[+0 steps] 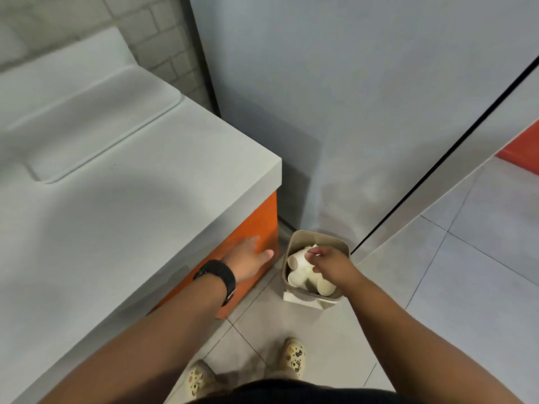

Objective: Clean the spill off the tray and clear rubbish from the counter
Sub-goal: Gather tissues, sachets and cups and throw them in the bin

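Hovering over the bin (335, 239) of paper cups (297, 259), my right hand (329, 262) curls loosely; any grip is unclear. My left hand (248, 259) spreads flat.

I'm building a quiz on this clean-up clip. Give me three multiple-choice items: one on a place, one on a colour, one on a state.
1. Where does the bin stand?
A. On the counter
B. On the floor by the counter's corner
C. On a shelf

2. What colour is the counter's side panel?
A. Orange
B. Blue
C. Black

3. What is in the bin?
A. Nothing
B. Water
C. Paper cups

Answers:
1 B: it sits on the floor tiles beside the counter.
2 A: the panel under the grey top is orange.
3 C: pale cups fill it, under the right hand.
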